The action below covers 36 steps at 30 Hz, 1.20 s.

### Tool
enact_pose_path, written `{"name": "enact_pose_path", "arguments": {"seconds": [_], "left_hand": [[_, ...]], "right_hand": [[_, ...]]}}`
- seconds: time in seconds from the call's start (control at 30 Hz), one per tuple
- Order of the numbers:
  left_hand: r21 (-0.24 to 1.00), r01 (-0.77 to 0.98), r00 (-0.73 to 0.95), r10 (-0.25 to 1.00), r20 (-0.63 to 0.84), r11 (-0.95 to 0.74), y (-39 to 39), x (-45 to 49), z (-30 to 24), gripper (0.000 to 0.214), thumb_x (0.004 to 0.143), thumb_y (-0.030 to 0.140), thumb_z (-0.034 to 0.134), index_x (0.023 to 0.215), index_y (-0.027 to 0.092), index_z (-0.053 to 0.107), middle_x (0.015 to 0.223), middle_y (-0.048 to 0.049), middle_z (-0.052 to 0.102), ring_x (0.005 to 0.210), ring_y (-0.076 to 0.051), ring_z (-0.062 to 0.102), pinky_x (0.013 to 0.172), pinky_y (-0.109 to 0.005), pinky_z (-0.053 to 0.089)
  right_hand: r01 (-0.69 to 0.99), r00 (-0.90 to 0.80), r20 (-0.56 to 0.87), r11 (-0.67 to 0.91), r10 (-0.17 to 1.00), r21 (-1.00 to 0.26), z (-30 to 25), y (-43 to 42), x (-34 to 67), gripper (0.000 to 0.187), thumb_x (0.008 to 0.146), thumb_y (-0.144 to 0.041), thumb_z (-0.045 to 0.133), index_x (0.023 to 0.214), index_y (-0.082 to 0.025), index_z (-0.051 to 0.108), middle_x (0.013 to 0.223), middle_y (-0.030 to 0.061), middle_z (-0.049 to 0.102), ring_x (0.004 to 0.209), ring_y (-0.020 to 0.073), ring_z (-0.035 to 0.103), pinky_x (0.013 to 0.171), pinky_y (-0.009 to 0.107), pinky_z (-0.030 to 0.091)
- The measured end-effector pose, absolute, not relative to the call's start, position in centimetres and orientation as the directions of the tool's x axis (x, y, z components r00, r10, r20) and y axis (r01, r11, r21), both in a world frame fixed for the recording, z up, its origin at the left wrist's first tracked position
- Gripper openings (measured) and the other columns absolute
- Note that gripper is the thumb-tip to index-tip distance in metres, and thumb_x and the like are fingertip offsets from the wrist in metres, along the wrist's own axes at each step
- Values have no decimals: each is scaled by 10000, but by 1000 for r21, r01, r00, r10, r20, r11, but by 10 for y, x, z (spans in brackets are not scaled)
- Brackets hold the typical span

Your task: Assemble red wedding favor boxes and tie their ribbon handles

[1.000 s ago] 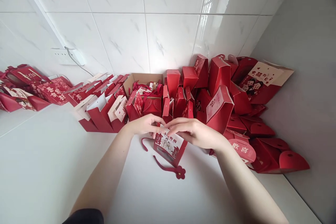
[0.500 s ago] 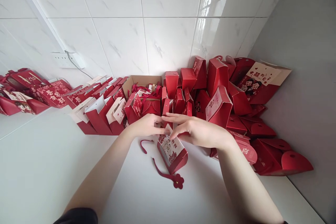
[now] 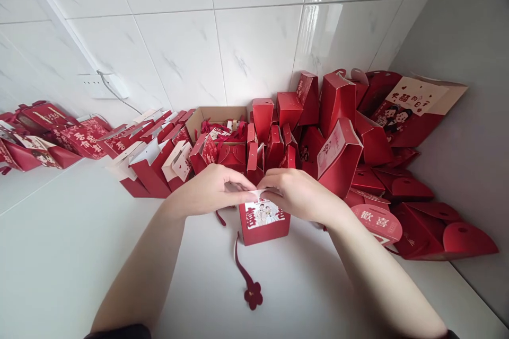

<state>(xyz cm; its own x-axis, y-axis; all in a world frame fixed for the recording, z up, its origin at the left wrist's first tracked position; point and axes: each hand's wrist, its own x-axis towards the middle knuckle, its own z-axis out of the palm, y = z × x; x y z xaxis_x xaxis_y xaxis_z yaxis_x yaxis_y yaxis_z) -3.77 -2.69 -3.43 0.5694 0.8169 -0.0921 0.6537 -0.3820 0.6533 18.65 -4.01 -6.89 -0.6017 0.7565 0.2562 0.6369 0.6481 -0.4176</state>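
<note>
A small red gift box (image 3: 264, 221) with a white picture panel stands upright on the white counter (image 3: 59, 254) in front of me. My left hand (image 3: 210, 189) pinches the box's top flap from the left, fingers closed. From the right, my right hand (image 3: 299, 194) grips the same top edge, fingers curled. A red ribbon strap ending in a flower-shaped tag (image 3: 253, 294) trails from the box toward me across the counter.
Many folded red gift boxes (image 3: 336, 156) are piled against the tiled wall and right corner. An open cardboard carton (image 3: 214, 115) sits behind. More red boxes (image 3: 43, 135) lie at far left. Flat round-tabbed boxes (image 3: 433, 222) lie at right. A wall socket (image 3: 99, 86) has a cable.
The box has turned from tilted to upright and square to me. Both hands have closed in on its top. The ribbon tag has swung closer to me.
</note>
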Motion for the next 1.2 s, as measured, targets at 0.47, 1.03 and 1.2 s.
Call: {"name": "enact_pose_path", "arguments": {"seconds": [0.47,1.03,1.2], "left_hand": [[464,732,589,806,-61,-499,-26,-29,-42,202,849,323,571,809,227,744,785,12,726,662,-137,614,570,-253,385],[428,760,585,801,-124,-489,-33,-29,-33,253,871,356,523,759,228,711,745,19,705,619,-130,596,538,-248,351],[407,775,573,808,-134,-482,-28,-28,-34,256,876,387,526,795,229,710,758,18,701,608,-130,584,520,-251,326]], "right_hand": [[623,-352,346,493,870,-607,-50,-40,196,222,988,-362,476,1000,-232,656,874,-12,717,703,125,611,670,246,434],[895,-250,420,374,872,-244,-51,-21,185,141,951,-211,494,906,-196,626,906,43,680,808,185,636,645,276,394],[843,-14,722,396,692,-364,-31,-42,224,155,965,-251,481,974,-195,626,911,59,677,797,186,628,694,287,455]]}}
